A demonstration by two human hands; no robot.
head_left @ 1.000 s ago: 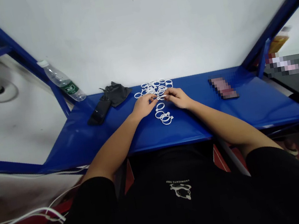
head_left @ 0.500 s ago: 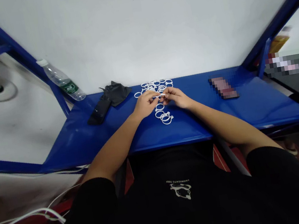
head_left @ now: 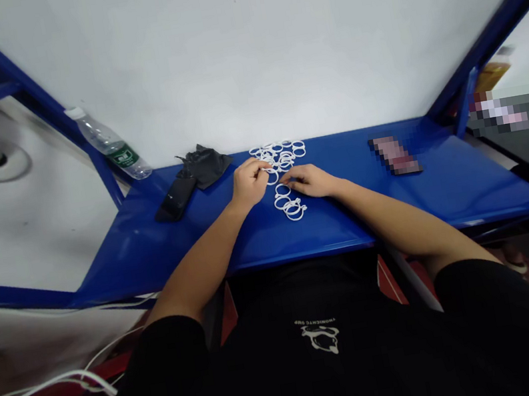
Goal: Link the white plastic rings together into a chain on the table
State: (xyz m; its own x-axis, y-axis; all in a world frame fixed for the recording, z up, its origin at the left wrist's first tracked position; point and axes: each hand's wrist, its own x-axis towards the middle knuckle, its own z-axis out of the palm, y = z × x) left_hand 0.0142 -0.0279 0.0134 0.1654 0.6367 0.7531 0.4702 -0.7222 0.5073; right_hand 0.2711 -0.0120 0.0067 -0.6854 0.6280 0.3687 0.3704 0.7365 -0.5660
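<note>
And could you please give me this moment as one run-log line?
left hand: holding white ring | right hand: at nearer rings, contact unclear | table: ring pile, black pouch, bottle

The rings (head_left: 293, 206) are white and the worktop (head_left: 339, 158) is plain blue. The clear bottle (head_left: 99, 135) has a white cap (head_left: 75, 113) and a green-and-white label (head_left: 124, 156); the black shirt (head_left: 265, 380) bears a pale print (head_left: 323, 331).

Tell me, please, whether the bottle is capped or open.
The bottle is capped: a white cap covers its top end.
</note>
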